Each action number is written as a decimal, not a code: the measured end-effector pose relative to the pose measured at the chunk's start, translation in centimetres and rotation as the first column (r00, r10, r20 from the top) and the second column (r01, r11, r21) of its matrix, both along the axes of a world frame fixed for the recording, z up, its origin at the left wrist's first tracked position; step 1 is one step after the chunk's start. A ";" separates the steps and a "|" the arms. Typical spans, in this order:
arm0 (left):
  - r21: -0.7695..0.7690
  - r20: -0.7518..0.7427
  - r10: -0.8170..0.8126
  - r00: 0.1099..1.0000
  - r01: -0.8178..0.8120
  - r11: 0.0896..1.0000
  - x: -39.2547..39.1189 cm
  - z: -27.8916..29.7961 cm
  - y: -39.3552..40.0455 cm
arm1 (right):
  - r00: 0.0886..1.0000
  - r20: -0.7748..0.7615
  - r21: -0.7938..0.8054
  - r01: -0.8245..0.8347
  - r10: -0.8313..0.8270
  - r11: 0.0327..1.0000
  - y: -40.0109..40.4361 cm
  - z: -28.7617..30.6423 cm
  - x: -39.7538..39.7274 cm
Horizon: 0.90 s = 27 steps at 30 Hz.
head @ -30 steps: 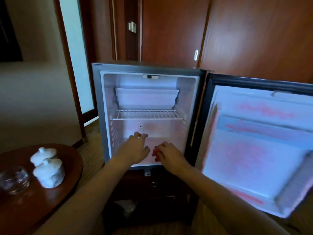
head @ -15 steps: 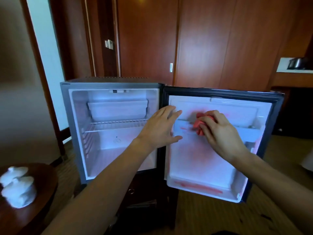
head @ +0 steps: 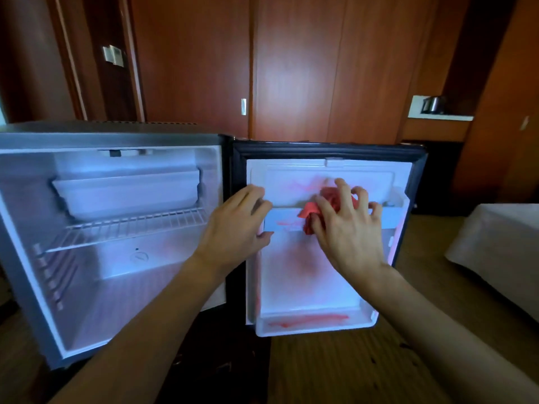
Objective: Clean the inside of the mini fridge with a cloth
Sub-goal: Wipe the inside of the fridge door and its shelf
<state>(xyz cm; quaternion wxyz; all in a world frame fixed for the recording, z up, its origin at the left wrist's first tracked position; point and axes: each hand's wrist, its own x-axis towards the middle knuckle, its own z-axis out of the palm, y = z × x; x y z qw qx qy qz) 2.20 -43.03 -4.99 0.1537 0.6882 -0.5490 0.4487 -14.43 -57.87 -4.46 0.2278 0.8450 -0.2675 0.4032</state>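
The mini fridge (head: pixel 26 228) stands open, its white inside holding a wire shelf (head: pixel 131 225) and a plastic tray above it. Its door (head: pixel 329 287) is swung fully open to the right, white liner facing me. My right hand (head: pixel 347 228) holds a crumpled red cloth (head: pixel 313 212) against the upper door shelf rail (head: pixel 284 221). My left hand (head: pixel 236 225) grips the left end of that rail near the door's hinge edge, fingers over the top and thumb below.
Dark wooden wardrobe doors (head: pixel 291 68) rise behind the fridge. A bed with white sheets (head: pixel 495 243) lies at the right. A kettle (head: pixel 433 104) sits on a ledge at the back right. Brown carpet (head: pixel 335 368) covers the floor below the door.
Both hands left the fridge floor and went to the door's upper shelf. My view has shifted right and closer, and the right hand has pushed the cloth further along the rail.
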 end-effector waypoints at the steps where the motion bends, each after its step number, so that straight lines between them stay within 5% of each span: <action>1: 0.000 -0.004 -0.006 1.000 0.006 1.000 0.0 0.0 -0.1 | 1.000 0.008 -0.009 0.013 -0.013 1.000 -0.3 0.2 0.0; 5: 0.043 -0.037 -0.027 0.999 0.028 0.999 0.0 0.4 -0.5 | 0.995 -0.091 0.063 -0.036 0.042 0.997 -2.0 0.0 0.2; 11: 0.065 -0.108 -0.028 0.994 0.035 0.997 -0.5 0.6 -0.3 | 0.887 0.143 0.030 -0.447 0.439 0.894 -1.8 -0.3 2.6; 15: 0.063 -0.065 -0.022 0.998 0.026 0.998 -0.5 0.7 -0.1 | 0.881 0.146 -0.081 -0.443 0.450 0.893 -1.4 -2.8 2.1; 18: 0.079 -0.003 -0.007 1.000 0.007 0.997 -0.5 0.6 -0.2 | 0.901 0.036 -0.059 -0.430 0.433 0.901 -1.5 -3.9 0.4; 23: 0.096 0.026 0.010 1.000 -0.012 0.995 -0.4 0.8 -0.2 | 0.855 0.170 0.039 -0.502 0.489 0.864 -0.9 -2.3 0.2; 27: 0.082 0.003 -0.013 1.000 0.012 0.997 -0.4 1.1 -0.1 | 0.811 0.080 -0.006 -0.582 0.580 0.813 2.0 -1.8 2.7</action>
